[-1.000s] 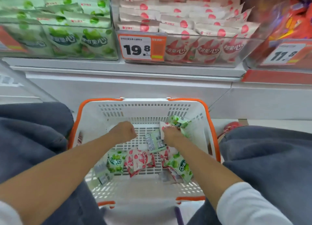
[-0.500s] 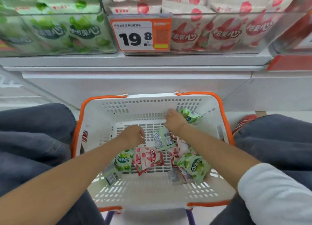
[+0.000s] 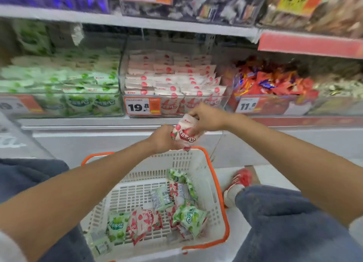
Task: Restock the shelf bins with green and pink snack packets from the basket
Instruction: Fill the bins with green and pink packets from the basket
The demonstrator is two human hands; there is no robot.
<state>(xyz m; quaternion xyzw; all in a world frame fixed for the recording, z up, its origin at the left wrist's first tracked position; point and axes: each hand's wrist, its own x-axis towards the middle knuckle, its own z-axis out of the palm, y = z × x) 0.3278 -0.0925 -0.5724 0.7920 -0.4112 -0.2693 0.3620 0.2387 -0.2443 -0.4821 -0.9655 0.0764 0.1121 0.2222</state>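
Note:
Both my hands hold pink snack packets (image 3: 184, 133) above the far rim of the white basket (image 3: 214, 195), just below the shelf edge. My left hand (image 3: 162, 140) grips them from the left and below. My right hand (image 3: 206, 119) pinches the top packet from the right. The clear bin of pink packets (image 3: 172, 81) stands straight ahead on the shelf, and the bin of green packets (image 3: 68, 82) is to its left. Several green and pink packets (image 3: 157, 214) lie on the basket floor.
A bin of red and orange snacks (image 3: 271, 82) sits right of the pink bin. An upper shelf (image 3: 137, 22) overhangs the bins. My knees flank the basket, and a red shoe (image 3: 238, 181) lies on the floor to its right.
Both hands rose out of the basket with pink packets and came together near the shelf front. The camera tilted up, bringing the upper shelf into view.

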